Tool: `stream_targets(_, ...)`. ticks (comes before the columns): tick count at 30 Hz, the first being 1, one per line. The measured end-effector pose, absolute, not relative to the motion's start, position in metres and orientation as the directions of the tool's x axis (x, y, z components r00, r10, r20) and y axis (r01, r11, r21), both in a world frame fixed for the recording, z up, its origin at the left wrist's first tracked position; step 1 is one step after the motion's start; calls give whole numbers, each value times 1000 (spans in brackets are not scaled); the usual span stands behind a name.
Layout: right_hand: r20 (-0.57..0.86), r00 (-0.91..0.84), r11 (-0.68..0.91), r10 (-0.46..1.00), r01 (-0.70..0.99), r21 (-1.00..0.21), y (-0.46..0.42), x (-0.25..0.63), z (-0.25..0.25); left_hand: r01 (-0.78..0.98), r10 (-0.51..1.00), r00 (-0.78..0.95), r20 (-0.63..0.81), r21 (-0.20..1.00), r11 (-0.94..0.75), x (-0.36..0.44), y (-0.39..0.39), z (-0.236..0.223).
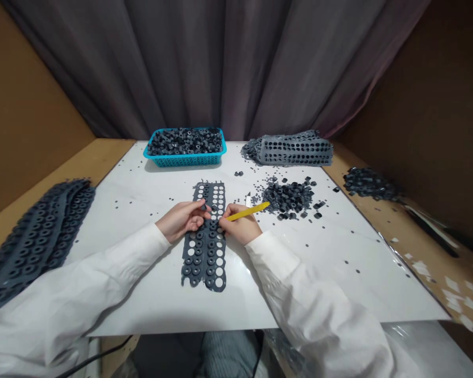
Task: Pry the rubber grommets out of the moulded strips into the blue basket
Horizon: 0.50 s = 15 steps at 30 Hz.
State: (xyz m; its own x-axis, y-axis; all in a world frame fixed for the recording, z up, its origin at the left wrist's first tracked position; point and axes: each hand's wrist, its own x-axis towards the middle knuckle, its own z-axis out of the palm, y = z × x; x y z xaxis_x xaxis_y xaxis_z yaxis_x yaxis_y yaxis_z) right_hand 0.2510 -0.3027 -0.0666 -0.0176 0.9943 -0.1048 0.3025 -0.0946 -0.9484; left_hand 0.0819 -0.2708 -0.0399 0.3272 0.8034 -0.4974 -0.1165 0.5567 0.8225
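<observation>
A dark grey moulded rubber sheet lies lengthwise on the white table, with rows of ring-shaped parts and several round holes where parts are out. Over its left edge is my left hand, thumb and fingers pinched around a small dark rubber part. My right hand rests at the sheet's right side, closed on a slim yellow pen-shaped tool. The tool slants up to the right; its working tip is hidden by my fingers near the sheet.
A blue basket full of small rubber parts stands at the back. To the right lie a pile of loose parts, stacked punched sheets and a white-handled knife. More ring-studded sheets lie left; another dark pile sits far right.
</observation>
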Motion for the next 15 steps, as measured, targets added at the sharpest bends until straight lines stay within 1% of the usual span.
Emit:
stream_targets(2,-112,-16,-102,994,304,-947,-303,251,-66,-133,833,309,-460,846,516,82,-267,-39)
stream_targets(4,-106,-16,-96,994,305,-947,-303,251,-66,-155,837,309,-452,844,513,83,-263,-37)
stream_targets(6,-103,-19,-93,994,308,-947,-302,251,-66,-131,841,338,-422,864,487,86,-258,-36)
stream_targets(9,-103,-28,-88,994,323,-942,-302,251,-65,63,850,403,-340,937,345,90,-254,-36)
stream_targets(11,-99,-34,-82,994,334,-939,-302,251,-65,175,818,475,-325,946,274,93,-252,-35)
stream_targets(13,-104,-30,-88,994,335,-938,-302,251,-64,156,750,564,-346,936,315,95,-250,-34)
stream_targets(15,-114,-25,-100,993,327,-940,-302,251,-64,65,690,630,-355,910,409,95,-248,-33)
